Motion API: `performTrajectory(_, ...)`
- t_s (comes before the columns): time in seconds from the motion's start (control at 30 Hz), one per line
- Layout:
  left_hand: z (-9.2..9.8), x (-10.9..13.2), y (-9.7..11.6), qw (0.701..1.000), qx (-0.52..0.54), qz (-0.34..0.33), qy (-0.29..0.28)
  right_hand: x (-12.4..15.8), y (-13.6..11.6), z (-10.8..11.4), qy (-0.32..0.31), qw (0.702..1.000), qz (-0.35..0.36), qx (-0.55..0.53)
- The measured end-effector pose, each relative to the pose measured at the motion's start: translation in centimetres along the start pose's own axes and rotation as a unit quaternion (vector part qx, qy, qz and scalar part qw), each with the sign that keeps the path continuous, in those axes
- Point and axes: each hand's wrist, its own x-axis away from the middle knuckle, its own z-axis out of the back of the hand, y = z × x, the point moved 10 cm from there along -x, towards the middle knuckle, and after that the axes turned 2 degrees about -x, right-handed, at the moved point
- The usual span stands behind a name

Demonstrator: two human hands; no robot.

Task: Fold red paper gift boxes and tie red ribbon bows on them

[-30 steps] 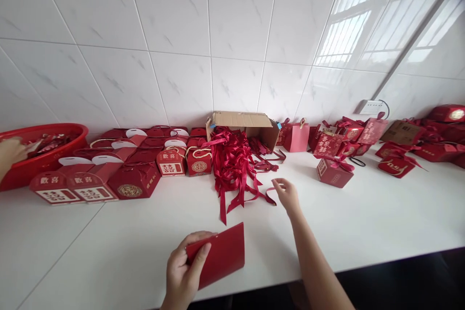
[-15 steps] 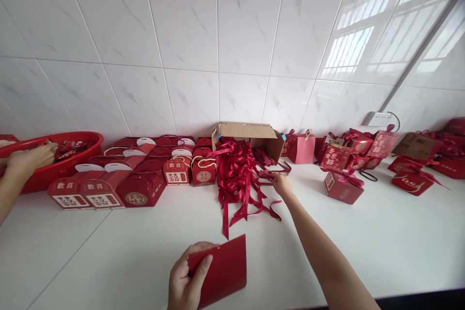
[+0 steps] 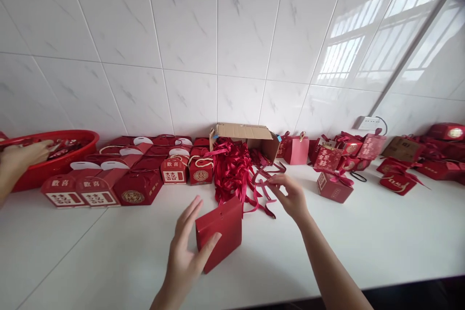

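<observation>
A plain red paper gift bag (image 3: 221, 235) stands upright on the white table, its top edge folded narrow with small holes. Beside its left end is my left hand (image 3: 187, 244), fingers spread, the thumb in front of the bag; whether it touches cannot be made out. My right hand (image 3: 290, 196) pinches a red ribbon (image 3: 267, 181) between thumb and fingertips, to the right of the pile. That pile of tangled red ribbons (image 3: 232, 169) spills from a cardboard box (image 3: 245, 131) lying on its side against the wall.
Rows of red gift boxes (image 3: 138, 186) stand at the left. A co-worker's hand (image 3: 27, 157) reaches into a red basin (image 3: 92, 143). At the right are ribboned boxes (image 3: 336, 186), more red packages (image 3: 441, 167) and a power strip (image 3: 366, 123). White tiles form the wall.
The red bag went from my left hand's grip to standing on the table, and that hand opened. My right hand drew back from the ribbon pile with a ribbon.
</observation>
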Motion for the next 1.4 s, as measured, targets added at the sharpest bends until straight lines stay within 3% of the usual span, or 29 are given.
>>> performTrajectory(0.1, 2.1, -0.3, 5.1, 0.993, -0.008, -0.113, 0.017, 1.6, -5.7, -0.8, -0.043, 0.993, 0.068, -0.088)
performTrajectory(0.23, 2.2, -0.9, 10.5, 0.974, 0.011, -0.223, -0.047, 3.3, -12.7, -2.6, -0.137, 0.940, 0.152, -0.272)
performTrajectory(0.37, -0.3, 0.5, 13.9, 0.924, 0.008, -0.332, -0.188, 4.3, -15.0, -4.8, -0.184, 0.904, 0.127, -0.364)
performTrajectory(0.43, -0.5, 1.5, 14.6, 0.909, 0.034, -0.354, -0.216, 5.0, -14.9, -5.9, -0.196, 0.891, 0.091, -0.398)
performTrajectory(0.6, -0.1, 3.0, 14.1, 0.914, 0.048, -0.331, -0.230, 7.3, -13.5, -8.8, -0.224, 0.856, -0.017, -0.467)
performTrajectory(0.73, -0.8, 3.4, 12.3, 0.925, 0.031, -0.244, -0.291, 8.2, -12.9, -10.0, -0.224, 0.849, -0.052, -0.476)
performTrajectory(0.9, -1.7, 3.8, 9.6, 0.925, 0.009, -0.131, -0.357, 8.0, -13.2, -9.4, -0.202, 0.885, 0.003, -0.420)
performTrajectory(1.17, -2.8, 5.1, 7.0, 0.900, -0.074, -0.034, -0.428, 9.2, -14.6, -9.4, -0.279, 0.928, 0.128, -0.210)
performTrajectory(1.4, -3.1, 5.5, 6.1, 0.894, -0.141, -0.034, -0.423, 10.2, -15.4, -9.0, -0.283, 0.934, 0.172, -0.137)
